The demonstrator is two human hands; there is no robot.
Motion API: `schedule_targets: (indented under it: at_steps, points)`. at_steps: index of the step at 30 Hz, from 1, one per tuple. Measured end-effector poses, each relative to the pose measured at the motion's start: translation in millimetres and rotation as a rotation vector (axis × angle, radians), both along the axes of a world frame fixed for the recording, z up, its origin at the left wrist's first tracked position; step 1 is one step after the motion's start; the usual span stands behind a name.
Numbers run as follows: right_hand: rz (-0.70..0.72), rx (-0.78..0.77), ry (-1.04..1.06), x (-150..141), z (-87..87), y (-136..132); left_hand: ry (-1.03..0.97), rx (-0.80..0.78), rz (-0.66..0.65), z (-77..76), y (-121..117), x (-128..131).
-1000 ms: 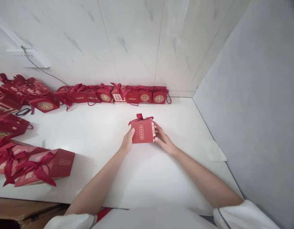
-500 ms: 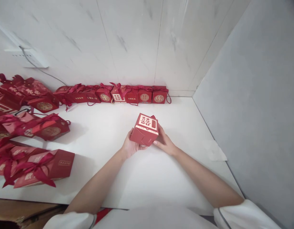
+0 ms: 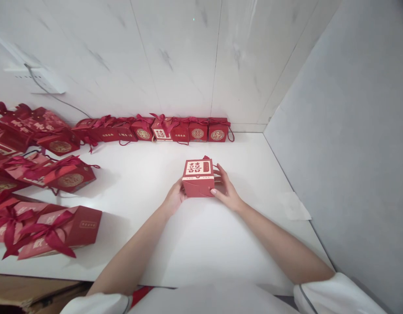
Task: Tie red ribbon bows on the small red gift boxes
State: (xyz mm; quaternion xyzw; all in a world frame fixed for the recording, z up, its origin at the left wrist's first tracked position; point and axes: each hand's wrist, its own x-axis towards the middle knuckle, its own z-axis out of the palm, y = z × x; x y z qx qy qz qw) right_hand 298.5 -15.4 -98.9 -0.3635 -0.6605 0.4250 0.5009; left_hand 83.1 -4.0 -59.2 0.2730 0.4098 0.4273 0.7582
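Your left hand [image 3: 175, 197] and right hand [image 3: 230, 195], fingers [image 3: 222, 170] grasping opposite sides, held the red box [image 3: 199, 188] before the row of boxes [image 3: 180, 131]; its label [image 3: 194, 167], previously slanted, had been turned nearly square.

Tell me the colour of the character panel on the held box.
Cream, with dark red characters, on the red box; it shows best in the head view.

head-worn view, facing forward and down, hands [image 3: 201, 195] mid-frame
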Motion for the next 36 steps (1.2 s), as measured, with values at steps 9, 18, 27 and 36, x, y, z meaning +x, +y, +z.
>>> schedule_targets:
  at_steps: [9,18,27,36]
  points:
    - [-0.065,0.152,-0.112,1.2,4.8,-1.2,0.089,-0.096,-0.249,13.7,-2.8,-16.5]
    - [-0.089,0.162,-0.117,2.9,8.7,-3.1,-0.062,-0.107,-0.425,11.8,-3.3,-15.2]
    - [-0.101,-0.047,0.189,3.7,10.9,-6.6,0.627,0.745,-0.497,26.5,-20.8,-26.8]
    - [-0.03,-0.084,0.028,6.7,6.9,-8.7,0.709,0.754,-0.672,44.1,-24.8,-36.4]
